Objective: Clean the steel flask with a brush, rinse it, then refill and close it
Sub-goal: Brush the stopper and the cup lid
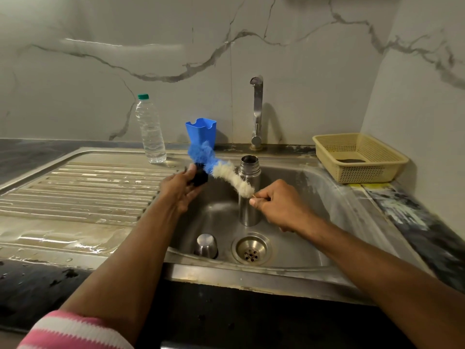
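Steel sink (314, 187) is holding the open flask (249, 190) upright. Right hand (279, 205) is pinching the bottle brush (226, 172); left hand (181, 185) is gripping a dark object. Scrubbing, rinsing, refilling, closing are remaining.

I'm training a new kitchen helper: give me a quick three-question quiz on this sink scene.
1. True or false: the steel flask stands open in the sink.
2. Which hand holds the brush by its wire end: (a) left hand, (b) right hand?
3. What lies upside down beside the drain?

Key: 1 true; 2 b; 3 the steel cup.
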